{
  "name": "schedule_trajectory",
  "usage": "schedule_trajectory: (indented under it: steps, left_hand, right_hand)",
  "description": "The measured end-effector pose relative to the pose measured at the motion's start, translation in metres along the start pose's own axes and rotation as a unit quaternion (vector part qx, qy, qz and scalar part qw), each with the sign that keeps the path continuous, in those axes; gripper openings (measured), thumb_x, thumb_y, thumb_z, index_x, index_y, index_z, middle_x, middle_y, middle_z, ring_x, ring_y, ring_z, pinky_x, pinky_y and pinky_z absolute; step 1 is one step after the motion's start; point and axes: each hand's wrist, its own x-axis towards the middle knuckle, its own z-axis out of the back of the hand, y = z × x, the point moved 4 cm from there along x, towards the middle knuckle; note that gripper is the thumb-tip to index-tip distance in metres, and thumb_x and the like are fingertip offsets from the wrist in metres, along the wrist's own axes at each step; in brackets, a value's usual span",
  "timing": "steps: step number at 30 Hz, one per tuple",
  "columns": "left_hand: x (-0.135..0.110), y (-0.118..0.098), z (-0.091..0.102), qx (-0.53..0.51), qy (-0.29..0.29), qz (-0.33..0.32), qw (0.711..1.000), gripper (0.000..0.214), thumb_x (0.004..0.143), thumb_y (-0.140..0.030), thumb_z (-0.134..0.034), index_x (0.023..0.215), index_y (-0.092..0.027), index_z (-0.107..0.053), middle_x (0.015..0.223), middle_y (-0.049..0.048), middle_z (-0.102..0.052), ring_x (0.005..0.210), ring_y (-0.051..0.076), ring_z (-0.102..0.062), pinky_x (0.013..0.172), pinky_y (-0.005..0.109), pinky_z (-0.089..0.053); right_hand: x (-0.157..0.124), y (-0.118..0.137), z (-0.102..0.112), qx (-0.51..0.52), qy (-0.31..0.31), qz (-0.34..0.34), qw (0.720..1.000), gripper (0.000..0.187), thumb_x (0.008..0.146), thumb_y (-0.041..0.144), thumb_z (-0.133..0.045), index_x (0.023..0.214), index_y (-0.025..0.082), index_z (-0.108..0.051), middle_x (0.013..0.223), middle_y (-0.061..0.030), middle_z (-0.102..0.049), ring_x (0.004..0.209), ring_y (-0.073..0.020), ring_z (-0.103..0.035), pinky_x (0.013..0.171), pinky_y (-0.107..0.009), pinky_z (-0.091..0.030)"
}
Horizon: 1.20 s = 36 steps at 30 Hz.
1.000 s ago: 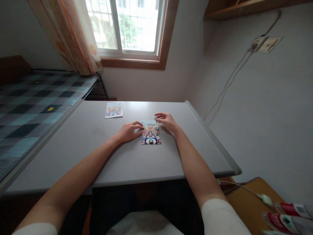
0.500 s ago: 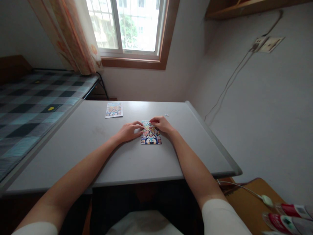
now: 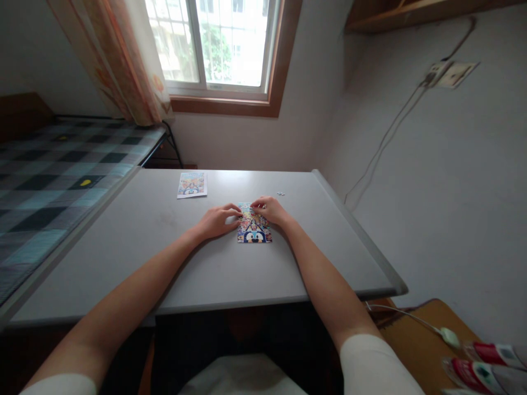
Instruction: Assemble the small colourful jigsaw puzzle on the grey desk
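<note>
A small jigsaw puzzle (image 3: 255,233) with a blue cartoon dog face lies flat on the grey-white table between my hands. My left hand (image 3: 220,220) rests at its left edge, fingers curved and apart from the thumb, the tips touching the puzzle's side. Over the puzzle's upper right part, my right hand (image 3: 269,209) has its thumb and fingertips pinched together near the top edge. Whatever is in that pinch is too small to make out. A few loose puzzle pieces (image 3: 280,193) lie beyond my right hand.
A printed picture sheet (image 3: 192,185) with a similar design lies at the table's (image 3: 206,280) far left. A checked bed (image 3: 74,159) stands to the left. On the right are a wall with a hanging cable (image 3: 382,140) and a brown stool (image 3: 436,329) with bottles (image 3: 473,373).
My right hand has shifted very slightly at the puzzle's top edge, its fingertips moving a little to the left. My left hand and the puzzle stay in place.
</note>
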Motion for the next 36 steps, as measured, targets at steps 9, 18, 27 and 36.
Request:
schedule_trajectory:
  steps: [9, 18, 27, 36]
  left_hand:
    - [0.0, -0.001, 0.001, 0.004, 0.009, 0.009, 1.0, 0.036, 0.09, -0.049, -0.048, 0.111, -0.031, -0.07, 0.122, -0.0011, -0.064, 0.099, 0.02, -0.066, 0.091, 0.032, -0.049]
    - [-0.001, -0.002, 0.003, 0.0, 0.007, 0.008, 1.0, 0.035, 0.09, -0.049, -0.048, 0.109, -0.031, -0.071, 0.121, -0.0006, -0.065, 0.097, 0.02, -0.066, 0.09, 0.033, -0.049]
    - [0.0, -0.003, 0.003, 0.006, 0.009, 0.006, 1.0, 0.035, 0.091, -0.049, -0.048, 0.11, -0.031, -0.07, 0.122, -0.0016, -0.065, 0.098, 0.021, -0.066, 0.09, 0.033, -0.049]
    - [0.0, -0.003, 0.004, 0.005, 0.011, 0.008, 1.0, 0.036, 0.09, -0.049, -0.048, 0.11, -0.031, -0.071, 0.122, -0.0009, -0.065, 0.097, 0.021, -0.066, 0.09, 0.033, -0.049]
  right_hand:
    - [-0.003, 0.0, 0.007, 0.016, 0.046, -0.011, 0.999, 0.021, 0.076, 0.012, -0.064, 0.092, 0.015, -0.076, 0.077, -0.0028, -0.068, 0.068, -0.0109, -0.056, 0.066, -0.021, -0.044]
    - [-0.003, -0.006, 0.017, 0.076, -0.009, -0.071, 0.995, 0.01, 0.072, 0.014, -0.064, 0.079, 0.012, -0.072, 0.076, -0.0044, -0.071, 0.068, -0.012, -0.06, 0.063, -0.021, -0.045]
    - [-0.002, -0.006, 0.007, 0.143, 0.015, -0.057, 0.988, 0.02, 0.072, 0.019, -0.066, 0.089, 0.011, -0.074, 0.074, -0.0049, -0.071, 0.065, -0.0119, -0.061, 0.06, -0.021, -0.045]
    - [0.0, -0.008, 0.012, 0.092, -0.037, -0.082, 0.992, 0.009, 0.073, 0.019, -0.068, 0.077, 0.013, -0.072, 0.076, -0.0059, -0.072, 0.066, -0.0121, -0.062, 0.062, -0.022, -0.047]
